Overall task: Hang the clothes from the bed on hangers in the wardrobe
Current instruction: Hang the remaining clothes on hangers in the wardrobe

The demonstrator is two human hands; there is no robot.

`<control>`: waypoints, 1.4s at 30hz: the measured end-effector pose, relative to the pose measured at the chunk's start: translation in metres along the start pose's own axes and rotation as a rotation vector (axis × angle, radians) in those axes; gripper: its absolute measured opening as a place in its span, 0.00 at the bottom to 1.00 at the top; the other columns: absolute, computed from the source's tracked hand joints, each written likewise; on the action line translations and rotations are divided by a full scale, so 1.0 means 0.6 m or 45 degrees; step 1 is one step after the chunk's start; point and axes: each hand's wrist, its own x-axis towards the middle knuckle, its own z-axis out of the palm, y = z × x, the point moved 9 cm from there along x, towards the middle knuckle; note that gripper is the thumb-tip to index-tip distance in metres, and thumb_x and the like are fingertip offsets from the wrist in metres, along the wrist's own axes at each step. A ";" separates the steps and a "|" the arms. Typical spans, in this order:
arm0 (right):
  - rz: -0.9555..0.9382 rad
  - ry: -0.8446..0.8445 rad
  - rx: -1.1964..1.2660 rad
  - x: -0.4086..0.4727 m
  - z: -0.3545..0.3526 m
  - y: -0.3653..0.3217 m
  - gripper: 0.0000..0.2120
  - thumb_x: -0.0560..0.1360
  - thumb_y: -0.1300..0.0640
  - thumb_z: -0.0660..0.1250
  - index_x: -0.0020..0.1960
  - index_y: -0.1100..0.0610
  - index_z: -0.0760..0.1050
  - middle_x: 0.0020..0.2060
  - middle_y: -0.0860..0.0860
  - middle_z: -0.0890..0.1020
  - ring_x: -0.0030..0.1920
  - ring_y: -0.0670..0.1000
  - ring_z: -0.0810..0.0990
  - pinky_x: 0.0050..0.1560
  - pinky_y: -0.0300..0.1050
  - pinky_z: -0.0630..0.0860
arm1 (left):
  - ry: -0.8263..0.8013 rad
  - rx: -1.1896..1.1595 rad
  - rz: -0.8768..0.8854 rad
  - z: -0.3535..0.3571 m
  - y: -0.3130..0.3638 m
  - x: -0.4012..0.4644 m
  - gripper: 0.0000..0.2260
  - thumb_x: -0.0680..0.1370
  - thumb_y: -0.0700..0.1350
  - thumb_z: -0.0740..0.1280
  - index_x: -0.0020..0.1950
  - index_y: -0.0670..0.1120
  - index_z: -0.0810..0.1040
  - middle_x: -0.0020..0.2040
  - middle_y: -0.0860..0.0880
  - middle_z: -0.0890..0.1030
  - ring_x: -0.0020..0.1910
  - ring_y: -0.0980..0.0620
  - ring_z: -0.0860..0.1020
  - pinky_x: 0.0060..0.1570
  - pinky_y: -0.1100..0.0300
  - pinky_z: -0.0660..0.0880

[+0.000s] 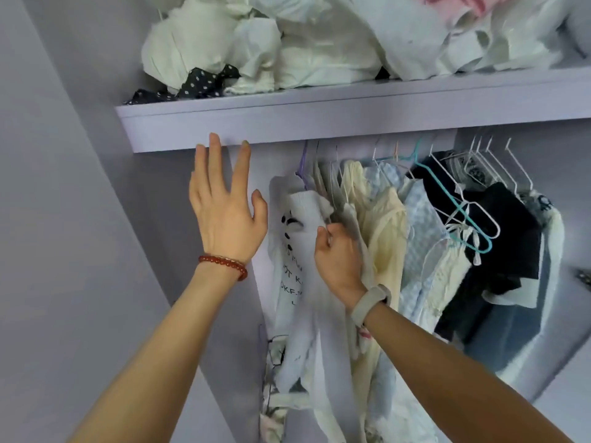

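Left hand reaches up with fingers spread toward the shelf at 12 o'clock, while right hand at 3 o'clock grips the white shirt.

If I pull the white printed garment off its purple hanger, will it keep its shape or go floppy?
Likely floppy: the white printed garment hangs in soft folds from the purple hanger and bunches where the right hand grips it. It probably weighs little, since the fabric looks thin.
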 end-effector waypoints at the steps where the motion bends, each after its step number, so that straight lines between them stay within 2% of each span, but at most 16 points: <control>1: -0.013 -0.003 -0.012 0.022 0.006 -0.012 0.11 0.79 0.56 0.56 0.40 0.59 0.68 0.26 0.49 0.70 0.33 0.57 0.72 0.32 0.43 0.61 | -0.050 0.049 0.012 0.014 -0.002 0.014 0.28 0.72 0.40 0.61 0.73 0.44 0.62 0.73 0.35 0.56 0.72 0.35 0.54 0.68 0.41 0.56; 4: -0.001 0.005 -0.064 0.083 0.027 -0.038 0.13 0.79 0.55 0.54 0.49 0.64 0.72 0.39 0.61 0.80 0.43 0.62 0.78 0.35 0.44 0.63 | -0.175 0.107 -0.012 0.058 -0.015 0.039 0.29 0.73 0.42 0.59 0.75 0.45 0.57 0.75 0.37 0.53 0.73 0.35 0.50 0.69 0.39 0.54; 7: 0.100 -0.048 -0.101 0.131 0.059 -0.034 0.15 0.80 0.55 0.53 0.54 0.65 0.71 0.49 0.63 0.80 0.51 0.63 0.77 0.40 0.46 0.66 | -0.164 0.162 -0.044 0.078 -0.025 0.036 0.31 0.73 0.44 0.57 0.75 0.46 0.54 0.75 0.38 0.52 0.73 0.37 0.49 0.67 0.39 0.54; 9: 0.199 -0.100 -0.091 0.147 0.078 -0.014 0.15 0.80 0.55 0.51 0.55 0.66 0.70 0.51 0.63 0.79 0.52 0.63 0.77 0.41 0.47 0.68 | -0.152 0.175 -0.044 0.082 -0.026 0.035 0.31 0.72 0.45 0.55 0.75 0.48 0.53 0.75 0.38 0.52 0.73 0.38 0.49 0.67 0.39 0.56; 12: 0.323 -0.074 -0.046 0.131 0.083 0.033 0.15 0.80 0.56 0.51 0.57 0.67 0.67 0.51 0.64 0.78 0.50 0.64 0.77 0.39 0.47 0.65 | -0.155 0.164 -0.050 0.085 -0.029 0.035 0.31 0.72 0.45 0.56 0.75 0.49 0.52 0.75 0.39 0.51 0.74 0.38 0.49 0.66 0.38 0.57; 15: 0.351 0.005 -0.054 0.113 0.071 0.065 0.15 0.80 0.56 0.50 0.58 0.67 0.67 0.50 0.64 0.79 0.48 0.64 0.78 0.36 0.45 0.64 | -0.162 0.138 -0.064 0.086 -0.029 0.035 0.33 0.72 0.43 0.60 0.75 0.50 0.51 0.75 0.39 0.51 0.74 0.39 0.48 0.66 0.37 0.58; 19: 0.388 0.102 -0.030 0.118 0.060 0.083 0.15 0.80 0.57 0.51 0.56 0.68 0.67 0.49 0.65 0.79 0.47 0.64 0.78 0.37 0.47 0.68 | -0.196 0.116 -0.078 0.084 -0.027 0.035 0.33 0.71 0.42 0.61 0.75 0.48 0.53 0.75 0.39 0.50 0.74 0.38 0.48 0.65 0.36 0.62; 22: 0.404 0.075 0.004 0.115 0.060 0.090 0.14 0.80 0.57 0.51 0.56 0.67 0.66 0.49 0.65 0.79 0.47 0.65 0.78 0.37 0.46 0.65 | -0.239 0.133 -0.093 0.083 -0.028 0.034 0.34 0.72 0.41 0.63 0.75 0.48 0.53 0.76 0.40 0.50 0.74 0.39 0.47 0.66 0.35 0.59; 25: 0.309 -0.002 0.068 0.109 0.062 0.083 0.12 0.79 0.59 0.55 0.57 0.66 0.67 0.49 0.64 0.78 0.48 0.64 0.77 0.41 0.48 0.69 | -0.277 0.128 -0.109 0.080 -0.027 0.030 0.33 0.72 0.43 0.61 0.76 0.49 0.52 0.76 0.41 0.49 0.74 0.41 0.46 0.67 0.37 0.54; 30: -0.023 -0.036 -0.077 0.062 0.008 0.051 0.15 0.77 0.61 0.59 0.62 0.65 0.69 0.56 0.62 0.74 0.58 0.61 0.72 0.56 0.51 0.71 | -0.322 0.037 -0.133 0.091 -0.012 -0.031 0.28 0.72 0.43 0.59 0.73 0.45 0.61 0.74 0.39 0.56 0.73 0.37 0.53 0.66 0.35 0.56; 34: -0.322 0.109 -0.443 -0.018 -0.069 0.041 0.19 0.73 0.55 0.54 0.58 0.62 0.74 0.52 0.58 0.79 0.53 0.58 0.75 0.50 0.52 0.75 | -0.439 -0.033 -0.094 0.112 0.026 -0.115 0.24 0.73 0.45 0.57 0.69 0.44 0.67 0.70 0.38 0.66 0.70 0.36 0.62 0.63 0.35 0.58; 37: -0.263 0.089 -0.605 -0.083 -0.117 0.097 0.19 0.73 0.54 0.54 0.56 0.62 0.75 0.52 0.58 0.80 0.55 0.58 0.76 0.54 0.54 0.74 | -0.576 -0.074 -0.028 0.132 0.065 -0.189 0.23 0.73 0.48 0.53 0.65 0.43 0.72 0.66 0.39 0.72 0.65 0.38 0.70 0.61 0.35 0.60; 42: 0.092 0.051 -0.712 -0.215 -0.238 0.211 0.21 0.74 0.53 0.52 0.57 0.63 0.75 0.53 0.59 0.80 0.56 0.62 0.77 0.56 0.59 0.73 | -0.921 -0.245 0.065 0.172 0.180 -0.323 0.21 0.72 0.47 0.55 0.60 0.42 0.77 0.59 0.42 0.78 0.59 0.42 0.77 0.55 0.34 0.68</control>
